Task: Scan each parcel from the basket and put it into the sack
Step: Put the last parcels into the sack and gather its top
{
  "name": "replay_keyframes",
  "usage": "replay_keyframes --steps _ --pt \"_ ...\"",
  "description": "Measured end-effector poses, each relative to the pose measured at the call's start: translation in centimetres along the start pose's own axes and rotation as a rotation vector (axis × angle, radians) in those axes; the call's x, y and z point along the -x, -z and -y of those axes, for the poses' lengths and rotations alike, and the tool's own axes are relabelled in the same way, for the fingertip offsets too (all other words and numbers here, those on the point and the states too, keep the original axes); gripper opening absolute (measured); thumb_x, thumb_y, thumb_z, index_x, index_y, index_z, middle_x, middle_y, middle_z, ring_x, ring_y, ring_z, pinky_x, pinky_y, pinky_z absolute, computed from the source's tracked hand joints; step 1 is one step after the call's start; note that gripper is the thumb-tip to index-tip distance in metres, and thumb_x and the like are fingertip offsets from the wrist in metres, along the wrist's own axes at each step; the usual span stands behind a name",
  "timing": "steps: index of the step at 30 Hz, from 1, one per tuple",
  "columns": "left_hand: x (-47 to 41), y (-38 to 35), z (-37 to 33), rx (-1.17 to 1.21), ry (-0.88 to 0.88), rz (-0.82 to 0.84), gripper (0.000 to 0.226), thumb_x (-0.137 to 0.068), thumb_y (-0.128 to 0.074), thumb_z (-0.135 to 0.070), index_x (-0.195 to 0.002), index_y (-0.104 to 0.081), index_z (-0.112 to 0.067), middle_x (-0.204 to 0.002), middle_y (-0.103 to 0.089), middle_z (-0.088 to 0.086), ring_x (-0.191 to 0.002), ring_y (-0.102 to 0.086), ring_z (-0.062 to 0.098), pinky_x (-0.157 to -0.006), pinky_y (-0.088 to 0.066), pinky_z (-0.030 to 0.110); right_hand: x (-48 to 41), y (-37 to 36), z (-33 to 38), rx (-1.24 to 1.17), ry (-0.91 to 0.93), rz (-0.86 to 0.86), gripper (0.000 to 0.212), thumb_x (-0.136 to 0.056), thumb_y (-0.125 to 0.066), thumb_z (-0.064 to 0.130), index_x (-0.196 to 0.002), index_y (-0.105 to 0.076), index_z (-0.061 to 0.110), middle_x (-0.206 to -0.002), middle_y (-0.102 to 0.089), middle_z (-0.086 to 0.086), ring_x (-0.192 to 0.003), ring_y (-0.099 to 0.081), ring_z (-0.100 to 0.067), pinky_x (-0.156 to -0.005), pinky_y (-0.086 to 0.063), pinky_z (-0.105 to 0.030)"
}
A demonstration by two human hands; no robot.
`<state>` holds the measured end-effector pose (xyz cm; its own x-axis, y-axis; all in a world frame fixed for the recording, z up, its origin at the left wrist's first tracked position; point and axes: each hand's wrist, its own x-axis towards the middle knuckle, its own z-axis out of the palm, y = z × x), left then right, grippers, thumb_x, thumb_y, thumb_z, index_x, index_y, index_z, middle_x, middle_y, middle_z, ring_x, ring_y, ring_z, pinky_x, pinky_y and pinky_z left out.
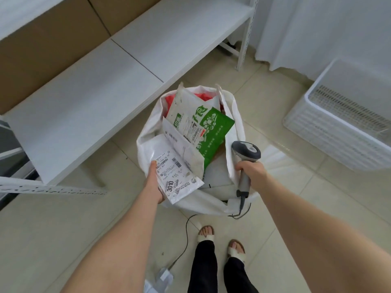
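White woven plastic fills the middle of the head view: the sack [146, 144] stands open on the floor tiles at 12 o'clock from my feet, mouth up so parcels can drop straight in. My left hand [155, 182] grips the near-left edge of a white parcel [179, 176], with my fingers out of sight beneath it. I hold it flat and label-up over the sack's 7 o'clock rim, so the barcodes face the reader and the drop afterwards is short. My right hand [251, 172] is wrapped round the handle of the scanner [246, 154] at the sack's 4 o'clock, its head over the mouth and close to the label. Its cable [186, 240] trails to the floor at 6 o'clock. Whether the trigger is pressed I cannot tell. Deeper in, toward 12 o'clock, a green-and-white parcel [211, 127] stands on edge against others, since the sack looks nearly full. The basket [330, 132] sits well apart at 2 o'clock; no parcel shows in the part I see, so I judge this one is among the last
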<state>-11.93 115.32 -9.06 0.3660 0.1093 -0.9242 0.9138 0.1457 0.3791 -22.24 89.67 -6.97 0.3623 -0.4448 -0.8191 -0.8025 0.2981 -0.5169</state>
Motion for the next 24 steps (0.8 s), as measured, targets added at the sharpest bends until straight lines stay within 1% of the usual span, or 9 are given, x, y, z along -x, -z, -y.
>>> replay_keyframes --steps 5,8,10,13,16,20,21,23,24 --pt "0.1 -0.5 0.7 -0.116 -0.050 -0.076 0.057 -0.074 -0.067 -0.066 -0.106 -0.067 -0.018 -0.101 -0.073 0.006 -0.084 -0.070 0.027 -0.062 -0.051 0.030 -0.3 -1.0 0.3 0.030 -0.030 0.013 0.026 -0.081 -0.065 0.009 -0.103 -0.053 0.002 -0.098 -0.057 -0.016 -0.097 -0.060 -0.035 -0.087 -0.052 -0.041" --pt "1.8 -0.8 -0.1 -0.140 -0.055 -0.120 0.041 -0.078 -0.070 -0.055 -0.091 -0.063 -0.017 -0.093 -0.070 0.003 -0.077 -0.066 0.024 -0.055 -0.046 0.027 1.0 -1.4 0.8 0.046 -0.005 0.008 0.025 -0.084 -0.064 0.011 -0.103 -0.050 0.003 -0.090 -0.055 -0.013 -0.095 -0.058 -0.035 -0.081 -0.050 -0.038" --pt "3.0 -1.0 -0.1 -0.149 -0.046 -0.121 0.035 -0.082 -0.070 -0.046 -0.092 -0.057 -0.015 -0.090 -0.065 0.004 -0.081 -0.061 0.023 -0.062 -0.045 0.026 1.8 -1.6 0.9 0.034 -0.008 0.000 0.025 -0.084 -0.063 0.010 -0.105 -0.050 0.002 -0.091 -0.055 -0.012 -0.094 -0.056 -0.034 -0.077 -0.045 -0.035" --pt "3.5 -0.4 0.6 -0.234 -0.050 -0.097 0.041 -0.080 -0.072 -0.038 -0.107 -0.052 -0.016 -0.106 -0.058 0.006 -0.094 -0.056 0.024 -0.082 -0.042 0.031 2.3 -1.8 0.8 -0.018 -0.004 0.012 0.033 -0.081 -0.063 0.008 -0.112 -0.053 -0.001 -0.096 -0.056 -0.014 -0.100 -0.060 -0.036 -0.077 -0.046 -0.035" --pt "2.2 0.5 0.6 -0.212 -0.048 -0.123 0.035 -0.076 -0.077 -0.026 -0.103 -0.060 -0.011 -0.106 -0.068 0.008 -0.092 -0.065 0.029 -0.079 -0.052 0.038 2.2 -1.2 0.6 -0.002 0.005 -0.022 0.027 -0.079 -0.064 0.010 -0.103 -0.056 0.002 -0.086 -0.055 -0.011 -0.090 -0.058 -0.033 -0.075 -0.046 -0.036" --pt "-5.4 3.2 1.6 -0.238 -0.068 -0.198 0.053 -0.059 -0.085 -0.028 -0.105 -0.065 -0.009 -0.097 -0.072 0.009 -0.083 -0.070 0.030 -0.079 -0.057 0.047 1.2 0.0 -0.1 0.031 -0.021 -0.047 0.037 -0.072 -0.067 0.021 -0.106 -0.057 0.008 -0.100 -0.058 -0.014 -0.098 -0.061 -0.035 -0.084 -0.053 -0.039" --pt "-6.6 3.6 1.7 -0.211 -0.075 -0.228 0.057 -0.057 -0.086 -0.029 -0.107 -0.066 -0.010 -0.095 -0.073 0.008 -0.082 -0.071 0.031 -0.077 -0.057 0.049 1.0 0.0 -0.2 0.016 -0.031 -0.030 0.034 -0.073 -0.067 0.020 -0.103 -0.056 0.008 -0.101 -0.058 -0.014 -0.097 -0.061 -0.034 -0.086 -0.053 -0.040" --pt "-5.1 3.4 1.5 -0.131 -0.083 -0.230 0.055 -0.060 -0.086 -0.032 -0.108 -0.067 -0.012 -0.093 -0.073 0.006 -0.083 -0.071 0.029 -0.077 -0.058 0.047 0.7 -0.2 -0.3 -0.043 -0.054 0.019 0.018 -0.081 -0.065 0.014 -0.090 -0.050 0.009 -0.092 -0.054 -0.012 -0.091 -0.059 -0.030 -0.088 -0.051 -0.041" --pt "-1.0 2.2 1.4 -0.126 -0.078 -0.198 0.053 -0.064 -0.085 -0.037 -0.108 -0.067 -0.013 -0.094 -0.073 0.005 -0.084 -0.071 0.027 -0.077 -0.058 0.042 0.4 -0.3 -0.6 -0.055 -0.061 0.031 0.017 -0.084 -0.063 0.012 -0.084 -0.046 0.010 -0.087 -0.052 -0.010 -0.091 -0.057 -0.030 -0.091 -0.050 -0.041"
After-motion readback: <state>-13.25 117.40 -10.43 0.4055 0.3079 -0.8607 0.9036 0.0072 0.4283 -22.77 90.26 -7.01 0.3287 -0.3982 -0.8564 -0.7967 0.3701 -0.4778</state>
